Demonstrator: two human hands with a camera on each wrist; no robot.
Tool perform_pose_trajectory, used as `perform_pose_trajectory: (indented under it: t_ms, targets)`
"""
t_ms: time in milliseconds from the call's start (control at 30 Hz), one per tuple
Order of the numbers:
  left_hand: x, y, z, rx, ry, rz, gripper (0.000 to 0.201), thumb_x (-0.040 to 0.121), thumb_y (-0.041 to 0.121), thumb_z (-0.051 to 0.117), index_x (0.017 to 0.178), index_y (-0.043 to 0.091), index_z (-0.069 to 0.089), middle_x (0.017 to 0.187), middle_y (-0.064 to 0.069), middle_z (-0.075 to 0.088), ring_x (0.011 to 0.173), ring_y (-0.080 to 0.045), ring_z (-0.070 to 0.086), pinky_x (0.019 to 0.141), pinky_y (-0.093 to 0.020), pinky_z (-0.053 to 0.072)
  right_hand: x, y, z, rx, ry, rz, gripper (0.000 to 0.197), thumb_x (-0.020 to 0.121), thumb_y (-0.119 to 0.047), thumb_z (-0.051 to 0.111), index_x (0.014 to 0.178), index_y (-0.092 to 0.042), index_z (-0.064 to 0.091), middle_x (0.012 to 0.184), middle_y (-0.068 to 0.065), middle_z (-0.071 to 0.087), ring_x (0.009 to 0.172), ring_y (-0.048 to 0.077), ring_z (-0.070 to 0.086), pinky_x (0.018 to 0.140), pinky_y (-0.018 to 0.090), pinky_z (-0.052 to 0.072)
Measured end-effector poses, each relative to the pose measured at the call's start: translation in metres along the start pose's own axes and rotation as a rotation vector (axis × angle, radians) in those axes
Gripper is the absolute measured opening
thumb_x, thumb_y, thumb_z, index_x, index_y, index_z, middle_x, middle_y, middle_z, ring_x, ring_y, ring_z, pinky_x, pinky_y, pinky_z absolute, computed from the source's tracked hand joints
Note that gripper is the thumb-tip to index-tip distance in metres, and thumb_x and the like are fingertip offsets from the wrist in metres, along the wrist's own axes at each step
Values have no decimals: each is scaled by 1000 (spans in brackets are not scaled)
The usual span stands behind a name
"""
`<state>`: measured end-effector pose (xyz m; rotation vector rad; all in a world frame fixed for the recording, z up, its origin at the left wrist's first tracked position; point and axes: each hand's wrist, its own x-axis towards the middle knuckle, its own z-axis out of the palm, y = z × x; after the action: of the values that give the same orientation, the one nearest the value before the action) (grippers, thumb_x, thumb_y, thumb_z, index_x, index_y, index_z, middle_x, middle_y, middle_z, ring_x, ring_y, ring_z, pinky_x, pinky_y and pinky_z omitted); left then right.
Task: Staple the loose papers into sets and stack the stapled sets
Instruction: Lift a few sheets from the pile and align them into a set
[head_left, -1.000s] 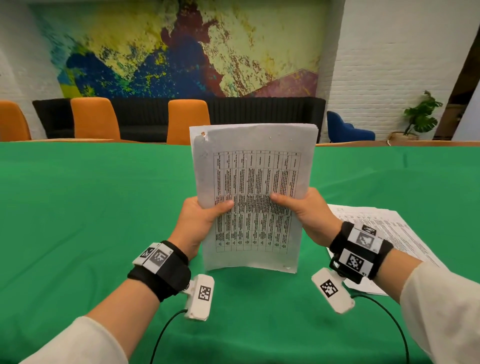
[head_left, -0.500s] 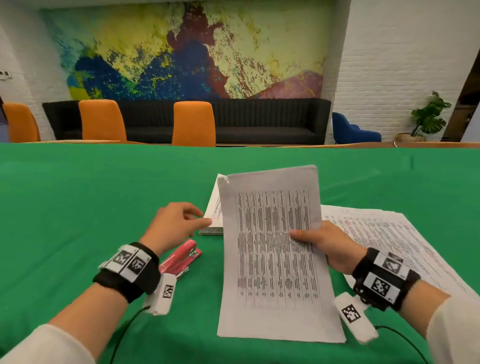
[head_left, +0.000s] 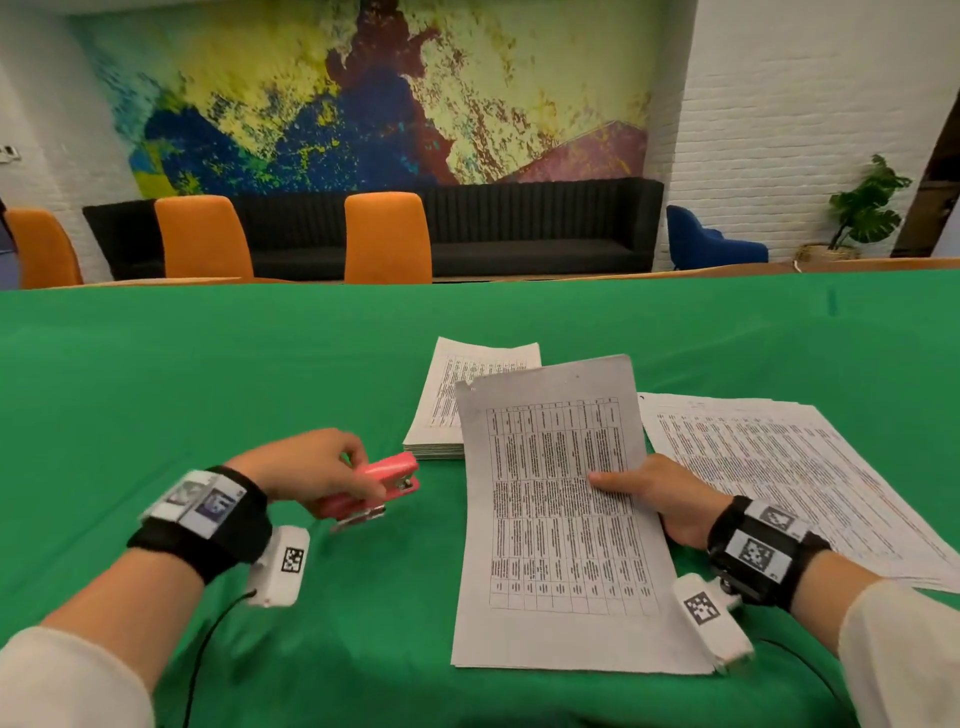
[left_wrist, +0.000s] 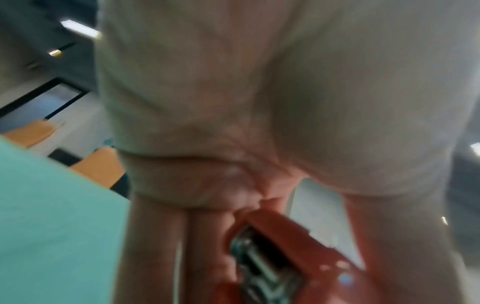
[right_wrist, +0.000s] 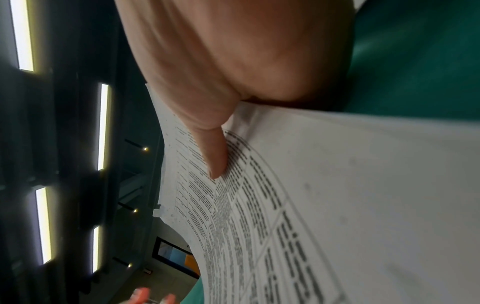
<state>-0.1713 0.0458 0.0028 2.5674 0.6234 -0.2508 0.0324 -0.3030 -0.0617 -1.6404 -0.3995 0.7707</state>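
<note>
Green cloth covered the counter (head_left: 156, 374). At lower left of the head view the left hand (head_left: 306, 467) curled its fingers round a pink stapler (head_left: 382, 480), lifted off the cloth as far as the blurred wrist view lets one judge. At centre right the right hand (head_left: 660, 499) pinched a paper set (head_left: 561, 519) at its right edge, thumb on top, the sheets bowed and tilted. Behind them lay a neat stack of sets (head_left: 457, 395); at the right edge loose papers (head_left: 779, 467) lay spread flat.
</note>
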Motion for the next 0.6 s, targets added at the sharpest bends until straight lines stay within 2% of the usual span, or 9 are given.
perform_pose_trajectory:
  t_ms: [67,100,167,233,300,400,467,533,600]
  targets:
    - [-12,7,-19,-246,-22,115,51,71,33,91,109,13,63,93,-9,81,78,-26,78,67,-38,62,1,2,1,-22,8,-2,30,95,-16,71,122,-2,67,110,20,77,100,38,76,95,54,59]
    - [-16,13,-28,-303,20,176,54,69,30,90,112,13,62,91,-7,81,74,-20,76,64,-32,58,1,3,0,-28,13,-5,30,95,-15,71,122,-3,67,111,20,77,101,39,75,97,56,58]
    - [-19,26,-42,-413,252,292,56,67,24,92,114,13,64,80,1,79,62,-6,68,60,-21,49,1,4,1,-35,24,-14,30,94,-14,72,122,-3,69,111,19,77,102,39,75,98,57,57]
    - [-15,39,-50,-700,457,401,56,63,21,97,111,13,67,78,6,76,67,-4,66,66,-18,50,0,4,2,-46,29,-24,29,95,-14,72,121,-3,70,110,18,78,100,38,76,97,55,58]
    - [-5,52,-51,-1124,503,484,47,69,30,92,108,20,69,89,7,74,84,-10,67,83,-31,51,-2,2,3,-71,33,-43,27,95,-14,71,119,-2,70,107,17,79,97,36,77,94,53,59]
    - [10,84,-49,-1653,461,435,20,96,25,68,114,19,62,96,0,66,91,-19,67,88,-42,55,-4,0,6,-108,39,-81,26,95,-14,70,118,-2,69,105,15,79,95,34,77,92,52,60]
    - [16,112,-47,-1673,516,406,25,99,15,65,121,18,54,109,-6,62,97,-25,70,91,-48,60,-6,-2,8,-119,41,-113,27,95,-13,70,118,-1,69,105,16,79,96,34,77,93,52,60]
    - [21,139,-42,-1422,649,462,35,100,10,63,128,18,44,116,-8,59,94,-28,73,85,-47,63,-8,-5,11,-137,40,-158,26,94,-12,70,118,-2,70,105,14,79,97,33,77,93,52,60]
    - [23,161,-35,-1177,715,590,39,101,16,65,128,18,37,115,-11,59,92,-32,76,78,-47,65,-11,-8,14,-174,42,-212,23,95,-11,70,116,-5,72,105,11,80,96,31,78,92,50,61]
